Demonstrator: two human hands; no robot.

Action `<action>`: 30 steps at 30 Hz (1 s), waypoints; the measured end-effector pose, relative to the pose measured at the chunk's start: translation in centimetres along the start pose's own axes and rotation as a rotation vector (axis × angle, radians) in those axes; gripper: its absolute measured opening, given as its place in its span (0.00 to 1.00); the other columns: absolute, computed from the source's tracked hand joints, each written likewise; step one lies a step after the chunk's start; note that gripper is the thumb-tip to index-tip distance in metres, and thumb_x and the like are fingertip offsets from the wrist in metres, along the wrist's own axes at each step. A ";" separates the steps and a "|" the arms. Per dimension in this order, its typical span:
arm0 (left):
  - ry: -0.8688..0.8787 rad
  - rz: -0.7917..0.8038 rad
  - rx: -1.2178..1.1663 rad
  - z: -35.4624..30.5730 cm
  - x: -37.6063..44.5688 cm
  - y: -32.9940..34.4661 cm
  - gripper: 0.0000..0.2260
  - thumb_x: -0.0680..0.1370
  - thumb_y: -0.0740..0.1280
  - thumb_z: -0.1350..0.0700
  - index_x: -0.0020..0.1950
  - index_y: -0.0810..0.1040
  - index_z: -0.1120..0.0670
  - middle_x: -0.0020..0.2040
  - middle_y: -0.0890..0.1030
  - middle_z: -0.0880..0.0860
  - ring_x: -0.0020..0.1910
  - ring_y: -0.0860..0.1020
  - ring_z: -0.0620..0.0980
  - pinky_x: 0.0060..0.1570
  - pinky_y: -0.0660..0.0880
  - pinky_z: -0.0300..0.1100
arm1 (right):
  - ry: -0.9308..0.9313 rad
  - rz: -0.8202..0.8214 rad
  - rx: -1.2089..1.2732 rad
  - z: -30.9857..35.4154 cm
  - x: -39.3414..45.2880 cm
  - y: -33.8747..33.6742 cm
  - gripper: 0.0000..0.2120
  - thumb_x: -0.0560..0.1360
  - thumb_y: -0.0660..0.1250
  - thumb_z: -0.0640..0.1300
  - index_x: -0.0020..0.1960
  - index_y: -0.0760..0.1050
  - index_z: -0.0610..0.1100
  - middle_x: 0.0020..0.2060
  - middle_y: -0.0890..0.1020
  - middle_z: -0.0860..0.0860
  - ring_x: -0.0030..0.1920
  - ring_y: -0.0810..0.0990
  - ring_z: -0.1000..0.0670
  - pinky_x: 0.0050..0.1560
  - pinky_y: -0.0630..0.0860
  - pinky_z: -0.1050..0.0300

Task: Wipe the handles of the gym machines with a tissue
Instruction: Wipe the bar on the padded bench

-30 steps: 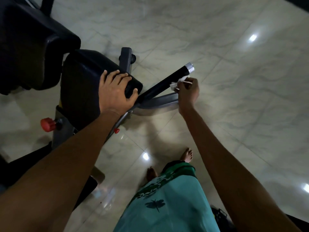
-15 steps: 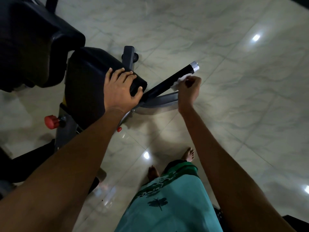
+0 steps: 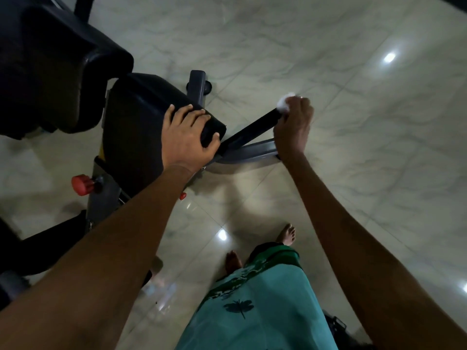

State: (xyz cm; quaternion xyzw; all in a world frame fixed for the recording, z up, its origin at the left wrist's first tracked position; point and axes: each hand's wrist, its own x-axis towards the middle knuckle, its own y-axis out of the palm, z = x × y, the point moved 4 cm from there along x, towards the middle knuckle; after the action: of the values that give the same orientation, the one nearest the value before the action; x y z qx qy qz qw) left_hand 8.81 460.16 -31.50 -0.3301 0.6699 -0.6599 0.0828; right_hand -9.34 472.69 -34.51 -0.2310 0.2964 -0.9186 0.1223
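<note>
A black bar handle (image 3: 250, 130) sticks out to the right from a gym machine. My right hand (image 3: 293, 125) is wrapped round the handle's far end with a white tissue (image 3: 283, 102) bunched under the fingers, hiding the metal end cap. My left hand (image 3: 188, 136) rests on the front corner of the machine's black padded seat (image 3: 136, 127), fingers over the top and thumb on the front edge.
A second black pad (image 3: 55, 69) sits at upper left. A red knob (image 3: 82, 185) juts from the grey frame (image 3: 103, 198) below the seat. A grey floor bar (image 3: 252, 151) lies under the handle. My bare feet (image 3: 286, 233) stand on glossy marble tiles.
My right hand slid with the tissue outward along the handle and now covers its silver end cap. My left hand stayed on the seat pad.
</note>
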 end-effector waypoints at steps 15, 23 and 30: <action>-0.010 0.013 0.008 -0.1 0.0 -0.1 0.21 0.75 0.59 0.44 0.57 0.79 0.57 0.57 0.81 0.56 0.63 0.73 0.56 0.70 0.57 0.53 | -0.395 0.220 -0.036 4.5 -7.3 3.2 0.12 0.62 0.64 0.23 0.43 0.77 0.31 0.38 0.78 0.35 0.38 0.79 0.37 0.35 0.78 0.51; -0.003 -0.016 0.010 -0.1 0.0 -0.2 0.20 0.74 0.60 0.45 0.55 0.80 0.57 0.56 0.81 0.55 0.62 0.75 0.56 0.69 0.59 0.55 | -0.217 0.062 -0.043 2.7 -5.8 2.2 0.13 0.67 0.55 0.34 0.39 0.78 0.34 0.37 0.78 0.39 0.39 0.77 0.39 0.36 0.73 0.52; -0.007 -0.001 0.026 -0.1 0.0 -0.2 0.20 0.75 0.59 0.45 0.56 0.80 0.57 0.57 0.81 0.55 0.63 0.74 0.56 0.69 0.60 0.56 | -0.315 0.208 0.007 4.4 -9.1 3.5 0.08 0.66 0.64 0.25 0.43 0.79 0.33 0.39 0.78 0.39 0.37 0.78 0.41 0.31 0.74 0.56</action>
State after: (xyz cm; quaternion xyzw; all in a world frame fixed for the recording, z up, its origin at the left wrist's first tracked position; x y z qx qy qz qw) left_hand 8.82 460.33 -31.34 -0.3318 0.6609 -0.6673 0.0891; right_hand 1.01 471.07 -36.67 -0.3395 0.2928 -0.8545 0.2623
